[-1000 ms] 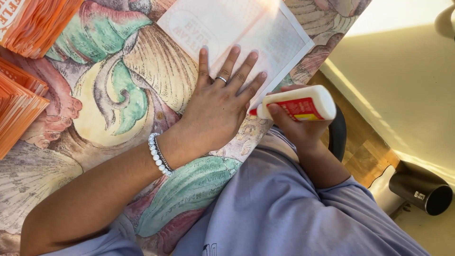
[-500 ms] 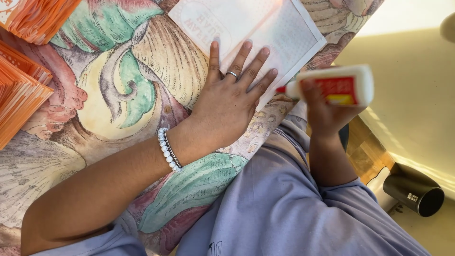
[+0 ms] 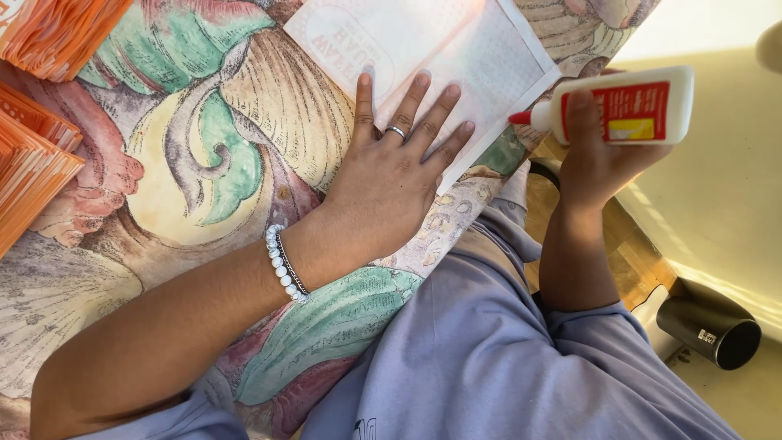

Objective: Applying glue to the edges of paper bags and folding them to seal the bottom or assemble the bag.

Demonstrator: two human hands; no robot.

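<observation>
Lifting off the table edge over the last sec, the right hand [image 3: 599, 155] w/ fingers wrapped tight round the glue bottle [image 3: 623, 106] now holds it sideways, red tip just beside the white sheet [image 3: 456, 57], so gluing looks close. Left hand [image 3: 391, 175] lies flat, fingers spread, gripping nothing, pinning that sheet on the patterned cloth [image 3: 204, 163]. Count: 1 bottle, 1 sheet, 2 orange paper stacks [image 3: 37, 155], 1 black cup [image 3: 713, 330].

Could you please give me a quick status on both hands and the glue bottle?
Left hand flat on white sheet. Right hand gripping glue bottle, red nozzle at sheet's edge. Nothing in between.
</observation>
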